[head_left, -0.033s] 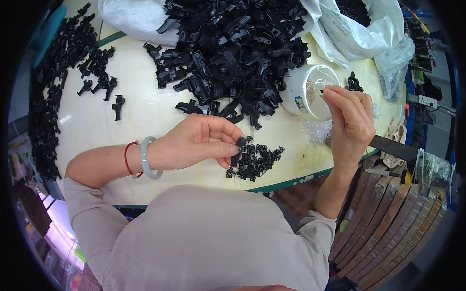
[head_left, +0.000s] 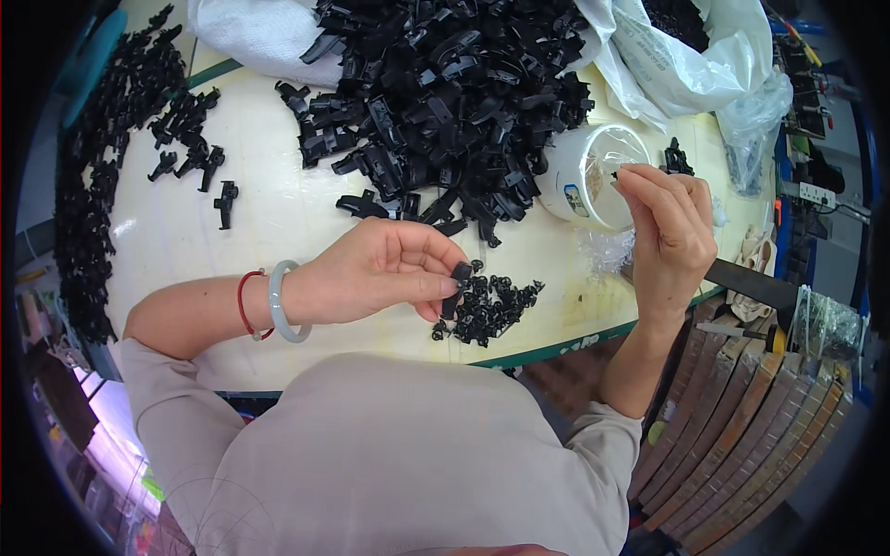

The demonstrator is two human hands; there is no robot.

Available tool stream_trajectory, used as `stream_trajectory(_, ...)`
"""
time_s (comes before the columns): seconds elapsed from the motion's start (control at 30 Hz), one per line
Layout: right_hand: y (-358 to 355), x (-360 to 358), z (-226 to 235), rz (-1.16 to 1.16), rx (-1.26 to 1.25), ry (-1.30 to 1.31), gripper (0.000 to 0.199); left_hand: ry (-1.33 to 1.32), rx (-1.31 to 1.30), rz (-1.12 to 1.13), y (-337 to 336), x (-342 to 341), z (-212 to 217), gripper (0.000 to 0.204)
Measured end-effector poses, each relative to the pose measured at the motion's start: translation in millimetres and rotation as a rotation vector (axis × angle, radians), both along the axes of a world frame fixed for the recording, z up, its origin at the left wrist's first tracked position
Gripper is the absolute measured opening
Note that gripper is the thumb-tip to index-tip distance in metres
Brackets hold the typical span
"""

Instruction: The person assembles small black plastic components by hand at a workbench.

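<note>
Black plastic clip piece (head_left: pixel 457 283) sits pinched between thumb and fingertips of our left hand (head_left: pixel 385 269), right over the small heap of little black parts (head_left: pixel 487 309) at the near table edge. Looks like we're mid-assembly: one part picked, the mate coming. Our right hand (head_left: pixel 667 232) is closed in a pinch at the mouth of the white tub (head_left: pixel 589 176), on something too tiny to make out. Next we'd guess both hands need to meet and line up carefully. Count-wise: one tub, one small heap, one huge pile of bigger black brackets (head_left: pixel 445 93) behind, a long row of parts (head_left: pixel 93 185) far left, two bags (head_left: pixel 686 65) at the back.
</note>
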State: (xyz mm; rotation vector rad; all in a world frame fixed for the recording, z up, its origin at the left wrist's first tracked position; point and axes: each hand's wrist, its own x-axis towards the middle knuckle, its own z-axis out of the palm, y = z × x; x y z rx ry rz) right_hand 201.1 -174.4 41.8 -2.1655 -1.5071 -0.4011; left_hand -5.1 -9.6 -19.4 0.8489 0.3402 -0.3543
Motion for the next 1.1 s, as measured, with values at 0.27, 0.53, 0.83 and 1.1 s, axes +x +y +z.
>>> stream_trajectory(0.27,-5.0,-16.6,8.3,0.031,0.084,0.181,0.019,-0.016,-0.01,0.035,1.6,-2.5,4.1,0.019)
stream_trajectory(0.53,-9.8,-77.7,-20.2,0.083,0.288,0.816,0.02,-0.072,-0.084,0.055,0.5,-0.5,-0.4,0.021)
stream_trajectory(0.83,1.3,-88.0,-35.2,0.259,0.264,0.697,0.022,-0.07,-0.063,0.04,2.2,-1.8,0.5,0.022)
stream_trajectory(1.1,3.0,-88.4,-37.1,0.272,0.235,0.625,0.024,-0.086,-0.079,0.044,2.3,-3.0,0.8,0.021)
